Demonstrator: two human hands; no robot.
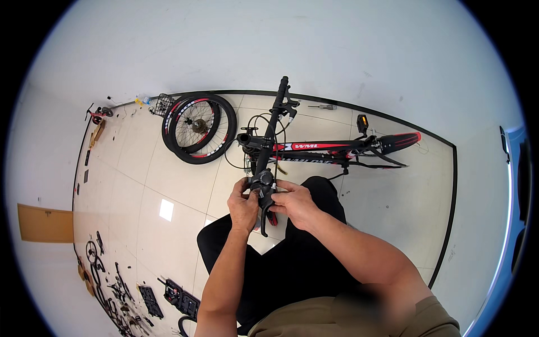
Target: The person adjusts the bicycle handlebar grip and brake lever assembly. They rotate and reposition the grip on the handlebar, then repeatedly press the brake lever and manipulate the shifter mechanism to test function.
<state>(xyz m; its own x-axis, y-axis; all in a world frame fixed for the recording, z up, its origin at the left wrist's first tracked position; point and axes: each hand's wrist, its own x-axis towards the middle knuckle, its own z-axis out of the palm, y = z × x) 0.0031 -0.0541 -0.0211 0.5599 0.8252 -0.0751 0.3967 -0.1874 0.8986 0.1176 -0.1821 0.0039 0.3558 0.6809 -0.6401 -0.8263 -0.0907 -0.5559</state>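
A black handlebar [271, 130] runs from far to near in front of me, fixed to the front of a black and red bicycle frame [311, 146]. On its near end sits a black shifter unit [261, 179] with a brake lever [264, 223] pointing toward me. My left hand [243, 208] is closed on the left side of the shifter unit, thumb and fingers pinched. From the right, my right hand [296, 205] pinches at the brake lever by the cable [274, 178]. The exact contact under the fingertips is hidden. My knees flank the bar end.
Two loose wheels with tires [229, 126] lie at the far left of the bicycle. The fender [398, 142] and a pedal [362, 123] extend right. A tool case [181, 297] and scattered bike parts [120, 289] lie at near left. Walls border the tiled floor.
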